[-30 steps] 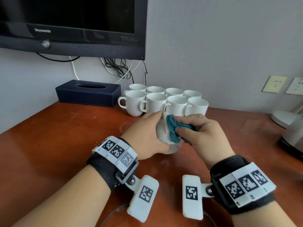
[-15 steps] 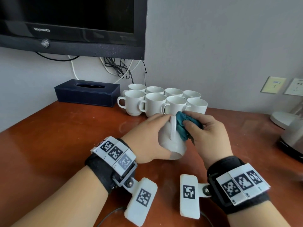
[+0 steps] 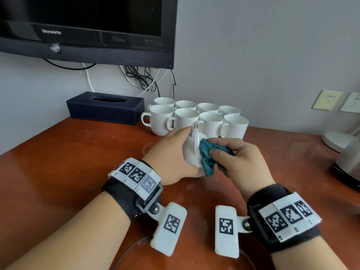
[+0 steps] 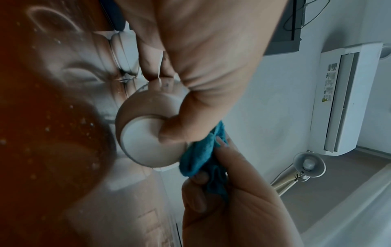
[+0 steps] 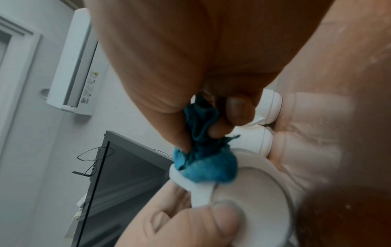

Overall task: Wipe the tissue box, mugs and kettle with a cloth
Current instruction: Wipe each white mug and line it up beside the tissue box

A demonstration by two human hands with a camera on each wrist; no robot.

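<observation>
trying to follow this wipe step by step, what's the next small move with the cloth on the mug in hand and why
Probably slide the cloth on along the handle and the wall beside it. The left hand grips the mug tipped on its side, handle up, and the right hand pinches the bunched cloth right against that handle, so that spot is under way.

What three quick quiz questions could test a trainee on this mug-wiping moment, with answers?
1. True or false: the left hand grips the mug being wiped.
2. What does the right hand hold? A) sponge B) teal cloth C) tissue
3. How many other mugs stand in the group beside the tissue box?

Key
1. True.
2. B; the fingers bunch it against the mug by its handle.
3. Eight, in two rows of four.
</observation>
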